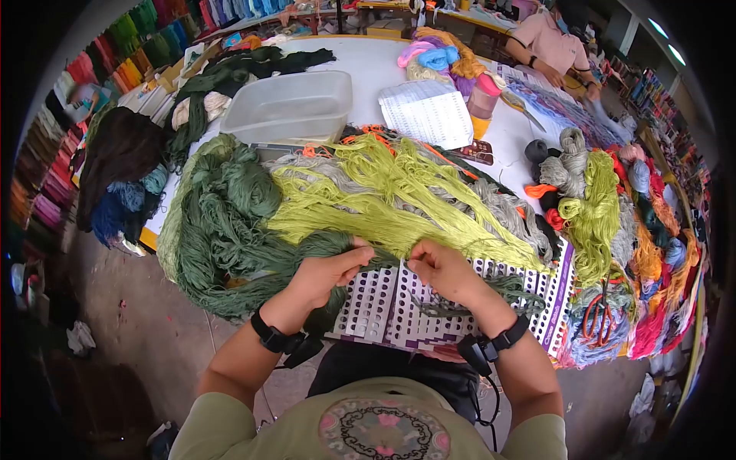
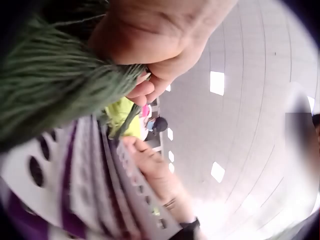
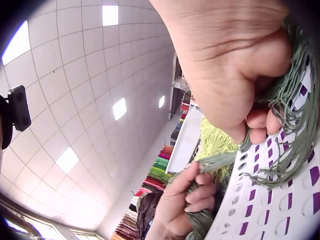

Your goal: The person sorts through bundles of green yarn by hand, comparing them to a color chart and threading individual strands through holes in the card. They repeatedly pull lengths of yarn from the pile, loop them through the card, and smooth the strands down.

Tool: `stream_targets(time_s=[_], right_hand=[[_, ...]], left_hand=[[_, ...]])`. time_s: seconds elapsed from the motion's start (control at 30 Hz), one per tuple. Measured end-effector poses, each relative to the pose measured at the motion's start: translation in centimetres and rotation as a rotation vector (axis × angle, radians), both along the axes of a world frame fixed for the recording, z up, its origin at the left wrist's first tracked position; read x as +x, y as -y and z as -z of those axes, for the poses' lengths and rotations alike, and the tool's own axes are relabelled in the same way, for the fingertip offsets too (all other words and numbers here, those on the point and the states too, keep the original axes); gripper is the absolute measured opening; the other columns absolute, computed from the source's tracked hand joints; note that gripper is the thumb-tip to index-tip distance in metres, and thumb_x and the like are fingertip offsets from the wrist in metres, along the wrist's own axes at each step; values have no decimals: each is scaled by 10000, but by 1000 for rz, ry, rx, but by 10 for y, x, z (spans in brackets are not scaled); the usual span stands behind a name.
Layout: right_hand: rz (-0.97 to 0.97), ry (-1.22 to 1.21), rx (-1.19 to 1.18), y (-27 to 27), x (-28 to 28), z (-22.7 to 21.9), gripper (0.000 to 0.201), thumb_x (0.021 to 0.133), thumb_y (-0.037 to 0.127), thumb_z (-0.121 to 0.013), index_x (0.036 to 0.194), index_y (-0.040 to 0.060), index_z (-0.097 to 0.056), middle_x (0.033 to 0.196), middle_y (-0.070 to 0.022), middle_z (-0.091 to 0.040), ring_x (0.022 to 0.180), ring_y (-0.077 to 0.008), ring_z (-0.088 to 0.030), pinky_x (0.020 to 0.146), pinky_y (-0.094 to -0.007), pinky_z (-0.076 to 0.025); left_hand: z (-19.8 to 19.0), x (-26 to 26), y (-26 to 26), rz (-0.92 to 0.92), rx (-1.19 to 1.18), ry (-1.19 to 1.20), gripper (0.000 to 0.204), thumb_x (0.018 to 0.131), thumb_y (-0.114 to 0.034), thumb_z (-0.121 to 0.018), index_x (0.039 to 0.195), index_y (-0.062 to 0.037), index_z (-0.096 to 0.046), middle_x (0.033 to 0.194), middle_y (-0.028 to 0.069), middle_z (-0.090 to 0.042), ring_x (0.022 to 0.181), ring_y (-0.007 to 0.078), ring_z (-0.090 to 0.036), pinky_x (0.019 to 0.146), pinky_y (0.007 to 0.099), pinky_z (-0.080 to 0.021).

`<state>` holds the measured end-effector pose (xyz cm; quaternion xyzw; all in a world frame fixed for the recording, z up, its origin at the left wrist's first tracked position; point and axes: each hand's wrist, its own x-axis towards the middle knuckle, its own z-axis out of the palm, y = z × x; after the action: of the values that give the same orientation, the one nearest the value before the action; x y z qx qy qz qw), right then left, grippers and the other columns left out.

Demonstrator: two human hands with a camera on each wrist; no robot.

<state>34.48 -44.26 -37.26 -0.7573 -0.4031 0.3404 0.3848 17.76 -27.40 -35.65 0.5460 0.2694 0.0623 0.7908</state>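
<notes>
Dark green yarn [image 1: 230, 207] lies in a big heap at the left of the table. My left hand [image 1: 331, 274] grips a bundle of it; in the left wrist view the strands [image 2: 65, 85] run into the curled fingers of that hand [image 2: 150, 45]. My right hand [image 1: 448, 274] pinches the same green yarn a short way to the right, and loose ends [image 3: 295, 145] hang past its fingers in the right wrist view. A short stretch of yarn [image 3: 220, 160] spans the two hands. Under them lie white punched cards [image 1: 383, 307] with purple edges. Lime yarn [image 1: 368, 215] spreads just beyond.
An empty clear plastic tub [image 1: 287, 103] stands behind the heap. Printed paper [image 1: 425, 111], a pink-lidded jar [image 1: 483, 100] and scissors [image 1: 523, 107] lie farther back. Several coloured skeins [image 1: 598, 222] and red-handled scissors [image 1: 596, 318] are at the right. Another person [image 1: 548, 46] works at the far right.
</notes>
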Motion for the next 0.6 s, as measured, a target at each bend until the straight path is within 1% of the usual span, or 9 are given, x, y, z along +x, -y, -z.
stream_targets(time_s=[0.03,0.1,0.17,0.2,0.27,0.37,0.4,0.47,0.6], right_hand=[[9,0,-31,0,-1,-1,140,874,164,-620,907,35,-579,670,-75,-598,593,-153,-574,574,-305,-452],[4,44,-17,0,-2,0,150,868,175,-627,910,39,-581,685,-82,-606,610,-170,-584,582,-313,-458],[5,86,0,0,-4,0,160,863,186,-634,912,43,-583,699,-90,-613,627,-188,-595,590,-322,-463],[6,121,-3,0,-6,-2,172,859,198,-637,917,44,-588,712,-95,-621,642,-208,-603,600,-332,-468],[12,157,-4,0,-8,-6,184,855,211,-640,922,46,-594,724,-101,-628,657,-228,-610,610,-342,-474],[16,161,-20,1,-10,-9,194,853,223,-639,928,49,-604,743,-109,-635,675,-249,-617,623,-353,-477],[13,163,-13,1,-10,-7,193,852,222,-640,928,49,-605,745,-110,-635,678,-249,-617,626,-355,-477],[9,164,-5,1,-9,-4,191,850,221,-640,929,49,-607,747,-112,-635,680,-249,-617,630,-356,-478],[7,149,16,3,-8,-2,193,843,218,-646,932,52,-606,775,-119,-636,703,-262,-619,642,-362,-478]], left_hand=[[-3,-2,2,-5,-8,9,146,885,-206,-649,943,-75,-619,690,-51,-525,539,32,-391,465,188,-270],[3,-1,3,-2,-56,14,151,889,-220,-649,947,-82,-626,720,-49,-513,592,41,-410,489,194,-288],[4,0,2,-82,-201,-18,157,888,-199,-646,965,-65,-614,841,-6,-580,653,64,-457,496,208,-313],[7,0,0,-80,-198,-20,157,888,-199,-646,965,-65,-614,841,-6,-580,653,64,-457,496,208,-313],[13,1,-4,47,-317,34,178,888,-201,-649,979,-53,-616,882,-3,-580,671,79,-473,504,217,-329],[3,8,7,29,-257,13,206,900,-222,-632,977,-31,-613,876,5,-583,663,81,-473,502,215,-334],[8,8,8,31,-257,13,206,900,-222,-632,977,-31,-613,876,5,-583,663,81,-473,502,215,-334],[24,9,8,38,31,-133,262,924,-280,-591,992,-27,-611,880,24,-592,646,81,-468,499,216,-337],[5,2,13,73,-50,-128,306,942,-321,-550,1013,-30,-613,863,44,-601,627,79,-454,490,207,-330]])
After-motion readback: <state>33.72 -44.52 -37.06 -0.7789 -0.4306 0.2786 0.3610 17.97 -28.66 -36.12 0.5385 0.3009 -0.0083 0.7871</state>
